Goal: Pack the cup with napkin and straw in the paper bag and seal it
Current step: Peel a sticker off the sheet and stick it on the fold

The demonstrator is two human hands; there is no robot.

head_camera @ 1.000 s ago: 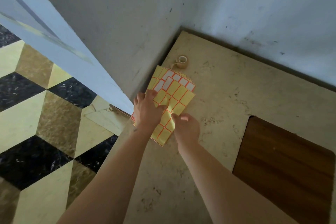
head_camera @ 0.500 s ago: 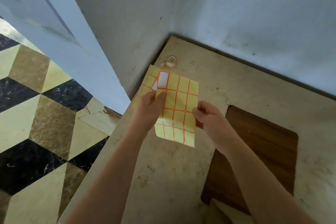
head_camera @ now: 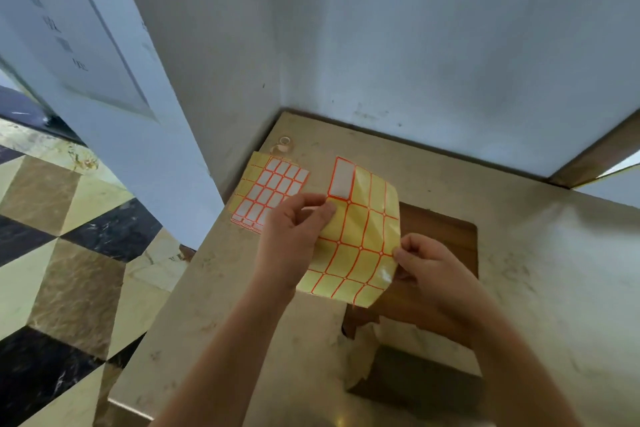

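I hold a yellow sticker sheet (head_camera: pixel 360 239) with an orange grid above the counter. Only one white label (head_camera: pixel 341 180) is left on it, at the top left corner. My left hand (head_camera: pixel 294 239) pinches the sheet's left edge just below that label. My right hand (head_camera: pixel 429 270) pinches its right edge lower down. A brown paper bag (head_camera: pixel 415 367) stands on the counter under my right forearm, with its top partly hidden. The cup, napkin and straw are not visible.
A stack of sticker sheets (head_camera: pixel 270 191) with several white labels lies by the left wall. A small tape roll (head_camera: pixel 284 144) sits in the corner. A dark wooden inset (head_camera: pixel 446 236) is set in the beige counter (head_camera: pixel 554 270). The counter's left edge drops to a patterned floor (head_camera: pixel 69 253).
Both hands lifted one sticker sheet off the stack and carried it right, toward me. The view swung right and down, so the paper bag has come into view.
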